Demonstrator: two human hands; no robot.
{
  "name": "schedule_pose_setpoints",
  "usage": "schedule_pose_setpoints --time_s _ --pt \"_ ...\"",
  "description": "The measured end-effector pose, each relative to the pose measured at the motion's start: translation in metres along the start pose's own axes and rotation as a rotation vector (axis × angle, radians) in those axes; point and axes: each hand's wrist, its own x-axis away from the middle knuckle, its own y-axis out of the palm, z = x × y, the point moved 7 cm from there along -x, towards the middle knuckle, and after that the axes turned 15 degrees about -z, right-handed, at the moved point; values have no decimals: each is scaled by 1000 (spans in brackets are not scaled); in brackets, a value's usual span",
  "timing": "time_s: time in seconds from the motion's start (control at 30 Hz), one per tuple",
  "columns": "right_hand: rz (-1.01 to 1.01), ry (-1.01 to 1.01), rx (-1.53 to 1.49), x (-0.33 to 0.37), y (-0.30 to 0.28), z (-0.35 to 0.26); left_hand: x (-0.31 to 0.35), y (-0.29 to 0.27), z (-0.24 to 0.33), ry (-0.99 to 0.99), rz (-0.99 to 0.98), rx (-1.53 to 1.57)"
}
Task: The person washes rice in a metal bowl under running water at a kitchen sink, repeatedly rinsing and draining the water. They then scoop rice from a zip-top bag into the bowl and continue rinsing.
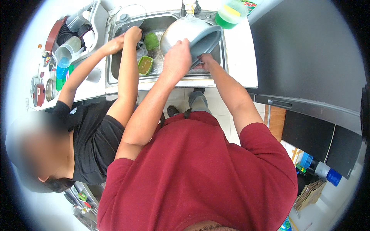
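Brace the large pot [179, 32], tilted just beyond both hands, with the right hand [206, 61] clamped on its near edge and the left hand [178, 57] against it, unclear whether gripping, avoiding the green container [145, 66] farther left.

Maroon short-sleeved shirt [200, 165], dark-corded waist
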Motion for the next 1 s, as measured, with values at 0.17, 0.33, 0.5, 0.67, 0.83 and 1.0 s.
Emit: schedule_pose_setpoints --time_s 0.17,0.33,0.5,0.67,0.83,1.0 --pt "208 58 219 20 -14 -17 -39 14 -94 -310 99 -22" --pt "179 122 601 35 -24 -43 -88 62 -206 -551 -129 214" --pt "-51 138 982 38 -7 -55 -95 118 -261 -570 -241 521" --pt "-383 76 1508 44 27 -106 -107 84 -245 -509 -251 62" --pt "-672 -201 1324 102 57 -215 -88 -60 -174 -213 -90 349" --pt "-1026 105 349 101 112 -149 -97 -38 -140 -33 -385 1650"
